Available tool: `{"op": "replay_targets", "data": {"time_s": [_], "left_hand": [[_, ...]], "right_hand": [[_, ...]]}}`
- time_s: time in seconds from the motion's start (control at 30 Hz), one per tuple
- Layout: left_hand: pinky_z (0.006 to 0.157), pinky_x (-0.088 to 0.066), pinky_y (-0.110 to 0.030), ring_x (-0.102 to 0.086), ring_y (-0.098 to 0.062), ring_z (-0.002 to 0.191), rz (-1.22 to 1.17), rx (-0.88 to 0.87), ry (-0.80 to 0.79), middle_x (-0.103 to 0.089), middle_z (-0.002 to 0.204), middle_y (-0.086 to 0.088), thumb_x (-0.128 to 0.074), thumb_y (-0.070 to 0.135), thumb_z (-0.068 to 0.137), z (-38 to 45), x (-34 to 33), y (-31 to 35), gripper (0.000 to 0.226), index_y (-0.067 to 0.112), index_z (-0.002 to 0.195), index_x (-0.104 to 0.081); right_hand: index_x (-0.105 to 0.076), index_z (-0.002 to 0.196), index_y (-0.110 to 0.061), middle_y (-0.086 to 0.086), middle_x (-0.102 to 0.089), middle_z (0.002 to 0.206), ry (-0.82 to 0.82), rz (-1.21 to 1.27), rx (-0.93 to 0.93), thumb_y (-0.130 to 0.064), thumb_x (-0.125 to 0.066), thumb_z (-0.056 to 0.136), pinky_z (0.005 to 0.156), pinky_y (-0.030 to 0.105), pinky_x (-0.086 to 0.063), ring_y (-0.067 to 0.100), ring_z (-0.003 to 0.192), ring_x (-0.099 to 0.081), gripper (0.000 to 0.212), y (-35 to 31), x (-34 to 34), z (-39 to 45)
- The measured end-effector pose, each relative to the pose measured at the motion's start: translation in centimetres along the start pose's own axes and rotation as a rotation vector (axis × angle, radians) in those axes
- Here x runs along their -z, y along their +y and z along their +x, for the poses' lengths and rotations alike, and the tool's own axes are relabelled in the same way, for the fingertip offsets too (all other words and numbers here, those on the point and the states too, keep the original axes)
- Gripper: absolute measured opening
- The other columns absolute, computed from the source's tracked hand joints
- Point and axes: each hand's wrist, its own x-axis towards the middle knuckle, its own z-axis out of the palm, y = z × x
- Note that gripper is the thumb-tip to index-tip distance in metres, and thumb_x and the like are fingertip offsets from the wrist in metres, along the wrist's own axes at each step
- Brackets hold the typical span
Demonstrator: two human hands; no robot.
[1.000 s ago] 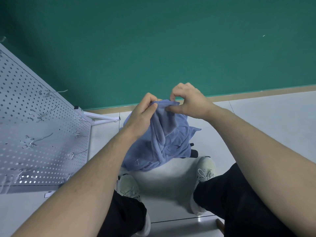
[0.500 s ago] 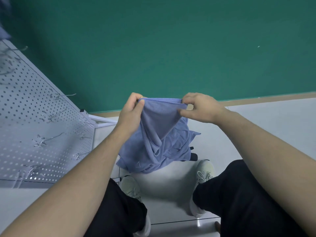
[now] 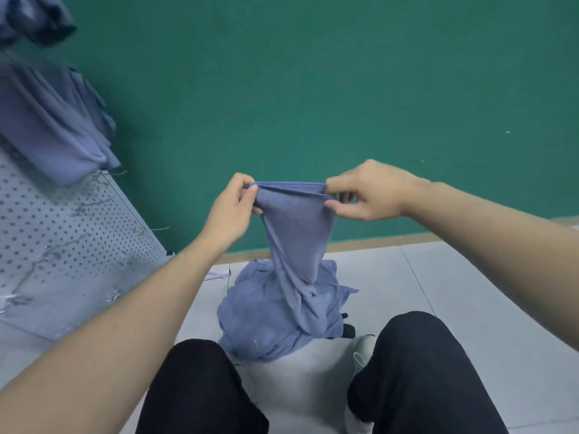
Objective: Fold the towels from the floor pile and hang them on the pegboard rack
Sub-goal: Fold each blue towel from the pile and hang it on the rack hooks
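Two bare hands show at mid-frame, a left hand (image 3: 230, 211) and a right hand (image 3: 366, 192). One blue towel (image 3: 294, 233) hangs between them. One heap of blue towels (image 3: 266, 317) lies at lower centre; its number cannot be told. Two towels (image 3: 53, 126) hang on one pegboard (image 3: 72, 233) at upper left.

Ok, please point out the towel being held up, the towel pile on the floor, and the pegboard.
held towel (image 3: 294, 227): head view, on its hanging middle.
towel pile (image 3: 266, 311): head view, on its left half.
pegboard (image 3: 62, 233): head view, on its bare perforated face.
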Motion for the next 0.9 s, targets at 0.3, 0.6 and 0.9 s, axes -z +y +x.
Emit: {"op": "replay_targets", "data": {"time_s": [0.3, 0.6, 0.9], "left_hand": [[0.084, -0.059, -0.040, -0.061, -0.018, 0.073, -0.058, -0.015, -0.007, -0.058, 0.088, -0.003, -0.041, 0.020, 0.107, -1.6, 3.6, 9.4, 0.022, 0.026, 0.086, -0.044], [0.061, -0.037, -0.021, -0.042, -0.010, 0.065, -0.100, -0.065, 0.148, -0.052, 0.078, 0.006, -0.041, 0.029, 0.106, -3.2, 4.6, 14.5, 0.014, 0.020, 0.098, -0.048], [0.072, -0.041, -0.039, -0.042, -0.016, 0.073, -0.299, -0.031, 0.160, -0.048, 0.078, 0.004, -0.040, 0.042, 0.095, -4.5, 5.6, 15.3, 0.012, 0.034, 0.087, -0.043]], "right_hand": [[-0.055, 0.087, -0.017, 0.003, -0.063, 0.063, 0.181, -0.111, 0.036, -0.044, -0.049, 0.094, 0.052, 0.032, -0.050, 0.031, 0.054, -0.058, 0.028, -2.5, 8.2, 0.1], [-0.041, 0.090, -0.028, -0.002, -0.062, 0.072, 0.313, 0.646, -0.366, -0.015, -0.066, 0.095, 0.061, 0.034, -0.057, 0.016, 0.063, -0.060, 0.028, -5.5, 12.0, 2.0], [-0.059, 0.078, -0.017, -0.003, -0.064, 0.074, 0.044, 1.194, -0.691, -0.016, -0.072, 0.091, 0.076, 0.028, -0.058, 0.011, 0.066, -0.062, 0.018, -6.3, 13.2, 2.2]]}}
